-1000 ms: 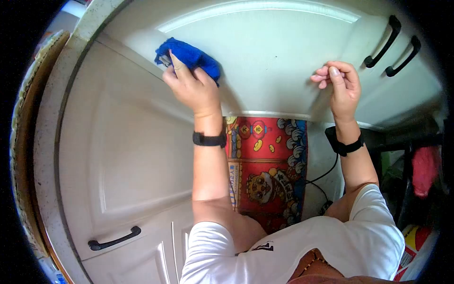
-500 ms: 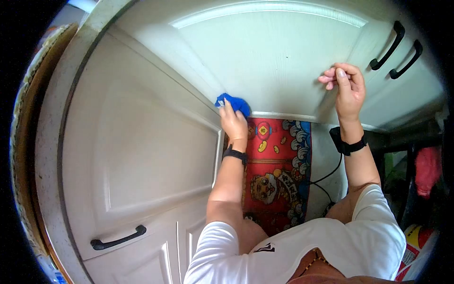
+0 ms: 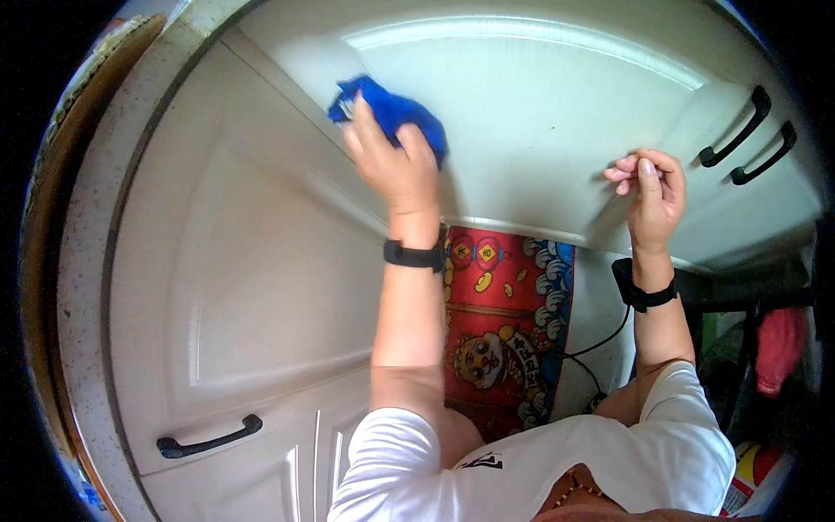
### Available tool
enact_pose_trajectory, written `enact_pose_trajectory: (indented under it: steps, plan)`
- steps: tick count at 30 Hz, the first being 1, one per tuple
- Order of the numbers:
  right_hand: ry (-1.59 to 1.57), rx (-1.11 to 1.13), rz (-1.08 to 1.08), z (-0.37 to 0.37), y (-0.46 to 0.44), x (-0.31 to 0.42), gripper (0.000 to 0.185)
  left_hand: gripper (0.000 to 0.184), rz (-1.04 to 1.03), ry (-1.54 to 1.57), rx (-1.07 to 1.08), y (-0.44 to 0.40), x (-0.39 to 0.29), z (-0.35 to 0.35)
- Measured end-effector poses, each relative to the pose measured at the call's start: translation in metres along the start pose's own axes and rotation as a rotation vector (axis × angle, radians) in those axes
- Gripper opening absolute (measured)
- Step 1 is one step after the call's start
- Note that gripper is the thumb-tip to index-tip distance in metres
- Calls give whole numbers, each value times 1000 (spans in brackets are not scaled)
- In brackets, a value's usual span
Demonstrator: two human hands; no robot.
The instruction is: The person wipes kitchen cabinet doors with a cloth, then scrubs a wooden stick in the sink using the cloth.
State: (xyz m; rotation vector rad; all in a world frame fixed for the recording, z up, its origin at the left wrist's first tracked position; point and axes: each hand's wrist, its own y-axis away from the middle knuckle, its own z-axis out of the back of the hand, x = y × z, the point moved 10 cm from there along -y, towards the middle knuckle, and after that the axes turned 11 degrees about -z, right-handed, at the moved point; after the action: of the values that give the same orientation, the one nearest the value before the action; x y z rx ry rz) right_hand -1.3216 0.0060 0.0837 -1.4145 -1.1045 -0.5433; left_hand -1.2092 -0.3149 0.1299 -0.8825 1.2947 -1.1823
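Observation:
A crumpled blue cloth (image 3: 400, 113) is pressed flat to the white cabinet door (image 3: 539, 96) by my left hand (image 3: 396, 170). The hand is at the door's left side, near the inner corner with the neighbouring cabinet. Its fingers are bent over the cloth and slightly blurred. My right hand (image 3: 654, 196) is raised in front of the same door's lower right part, below the black handles (image 3: 738, 130). Its fingers are loosely curled in with the thumb against them, and nothing shows in them.
On the left stands another cabinet door (image 3: 252, 226), with a black handle (image 3: 210, 437) below it. A speckled counter edge (image 3: 87, 226) curves past it. A red patterned mat (image 3: 496, 322) lies on the floor beside a black cable (image 3: 609, 335). Pink fabric (image 3: 778, 348) hangs at right.
My left hand has moved the blue cloth up the door from its lower left corner. My right hand keeps its curled pose, and the view has shifted slightly.

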Motion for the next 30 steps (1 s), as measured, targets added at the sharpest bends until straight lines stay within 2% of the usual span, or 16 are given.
enact_pose_trajectory:
  steps: [1,3,7,9,10,12,13,15,16,19,21,23,25,27,28,30]
  plan:
    - [9,5,8,0,-1,1,14,53,6,-66,4,15,2,-2]
    - [18,13,8,0,0,0,15,51,245,-11,109,68,17,-13]
    - [17,-21,-9,4,0,-2,15,56,455,-69,265,188,44,-34]
    - [15,-21,-8,3,0,-1,15,52,694,-20,384,240,66,-42]
    - [2,-15,-6,2,0,-1,15,52,695,-20,382,254,71,-45]
    - [-4,-10,-9,2,0,-1,15,41,929,40,331,304,93,-51]
    - [0,-14,-16,3,-1,-2,15,41,935,43,334,330,105,-62]
    - [12,-15,-22,4,-1,-2,15,33,1638,616,112,431,120,-104]
    - [4,-4,-25,4,-1,-3,14,27,1813,590,103,411,94,-95]
    - [7,-2,-28,4,-1,-4,14,25,1836,781,23,388,88,-115]
    - [1,-13,-28,6,-2,-7,15,24,1839,695,57,370,80,-112]
    - [-11,12,18,4,-2,-4,15,20,1749,510,74,350,89,-103]
    - [-10,9,19,4,-1,-5,15,15,1707,505,42,308,73,-91]
    - [-18,2,29,5,-2,-5,15,43,1764,656,55,279,57,-90]
    - [-6,10,42,5,-1,-4,15,50,1670,701,89,266,61,-93]
    - [-3,13,37,4,-1,-5,15,48,1619,738,67,234,48,-84]
